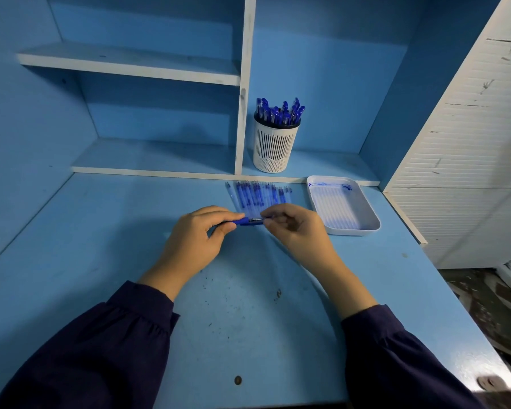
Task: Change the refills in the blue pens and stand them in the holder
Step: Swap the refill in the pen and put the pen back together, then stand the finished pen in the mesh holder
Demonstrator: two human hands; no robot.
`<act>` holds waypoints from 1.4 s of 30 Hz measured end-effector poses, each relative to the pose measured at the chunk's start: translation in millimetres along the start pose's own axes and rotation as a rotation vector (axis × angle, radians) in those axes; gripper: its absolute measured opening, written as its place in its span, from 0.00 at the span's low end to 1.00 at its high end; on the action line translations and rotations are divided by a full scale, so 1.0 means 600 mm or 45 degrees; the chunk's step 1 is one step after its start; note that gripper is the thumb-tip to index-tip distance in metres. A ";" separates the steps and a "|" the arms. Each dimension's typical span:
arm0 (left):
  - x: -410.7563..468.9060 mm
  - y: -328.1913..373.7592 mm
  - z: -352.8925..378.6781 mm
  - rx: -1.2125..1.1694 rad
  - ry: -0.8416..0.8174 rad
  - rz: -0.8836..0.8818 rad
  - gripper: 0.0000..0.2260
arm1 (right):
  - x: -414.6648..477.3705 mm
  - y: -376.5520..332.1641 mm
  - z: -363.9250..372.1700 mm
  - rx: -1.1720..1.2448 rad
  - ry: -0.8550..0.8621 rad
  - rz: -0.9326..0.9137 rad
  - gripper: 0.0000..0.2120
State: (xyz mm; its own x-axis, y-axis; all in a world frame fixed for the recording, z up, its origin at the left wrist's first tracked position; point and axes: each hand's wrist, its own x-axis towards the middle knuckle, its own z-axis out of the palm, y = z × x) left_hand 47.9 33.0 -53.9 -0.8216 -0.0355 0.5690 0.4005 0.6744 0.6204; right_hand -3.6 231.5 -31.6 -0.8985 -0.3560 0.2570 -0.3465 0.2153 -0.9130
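A blue pen (244, 221) lies level between my hands above the desk. My left hand (199, 231) grips its barrel with thumb and fingers curled round it. My right hand (292, 228) pinches the pen's metal tip end. Behind them a row of several clear refills (260, 194) lies on the desk (101, 231). A white slotted holder (275, 146) with several blue pens (279, 112) standing in it sits on the low shelf.
A white tray (344, 206) stained with blue ink sits right of the refills, near the desk's right edge. White shelf boards and a vertical divider (242, 113) stand behind. A white slatted panel (466, 143) borders the right side.
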 end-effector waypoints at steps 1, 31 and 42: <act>0.000 -0.001 -0.001 -0.001 0.004 -0.005 0.11 | -0.001 0.001 0.001 0.005 -0.002 0.008 0.04; 0.071 -0.056 -0.007 0.577 -0.252 -0.396 0.28 | 0.049 -0.097 -0.037 -0.068 0.904 -0.728 0.05; 0.091 -0.071 0.008 0.503 -0.389 -0.491 0.32 | 0.194 -0.172 -0.083 -0.422 1.135 -1.009 0.05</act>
State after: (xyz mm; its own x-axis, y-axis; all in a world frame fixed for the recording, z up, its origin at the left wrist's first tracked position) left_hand -16.1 5.9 -51.6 -0.9792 -0.1574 0.1278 -0.0798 0.8786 0.4709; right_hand -85.6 213.3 108.4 -0.2350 0.2221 0.9463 -0.8132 0.4884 -0.3165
